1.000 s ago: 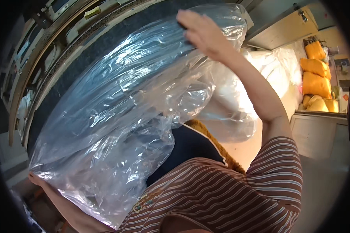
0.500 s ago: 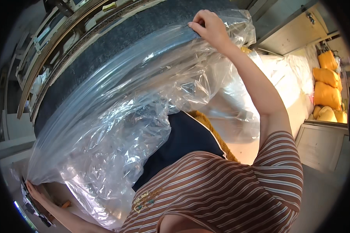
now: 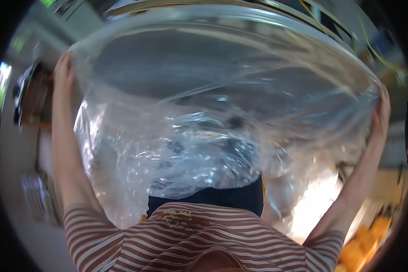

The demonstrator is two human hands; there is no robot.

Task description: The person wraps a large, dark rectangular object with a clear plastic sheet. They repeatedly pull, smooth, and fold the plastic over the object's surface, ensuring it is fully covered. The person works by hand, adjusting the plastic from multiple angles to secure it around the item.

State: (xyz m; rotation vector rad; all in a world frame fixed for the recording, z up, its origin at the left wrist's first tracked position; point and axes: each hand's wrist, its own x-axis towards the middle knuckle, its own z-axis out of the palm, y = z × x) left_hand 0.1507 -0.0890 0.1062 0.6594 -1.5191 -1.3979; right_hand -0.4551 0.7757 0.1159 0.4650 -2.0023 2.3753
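A wide sheet of clear plastic film [image 3: 204, 149] is stretched between my hands and hangs down over my front in crinkled, shiny folds. At the far left, my left hand [image 3: 64, 68] is closed on one upper corner. On the far right my right hand [image 3: 383, 106] grips the opposite edge. The film's upper edge bows away from me between the hands. Through it shows a dark surface [image 3: 136, 59], dimmed by the plastic. Both hands are slightly blurred, and the fingertips are partly hidden by the film.
Beyond the film runs a long rail [image 3: 177, 6] of a frame or machine. A yellow cord [image 3: 369, 43] hangs at the far right. Orange bundles [image 3: 365, 242] lie at the lower right, and a brown wooden piece of furniture [image 3: 37, 97] stands at left.
My view has swung round to the right. Both arms are now raised and spread wide, the left hand much higher than before, and the film is pulled out broad between them.
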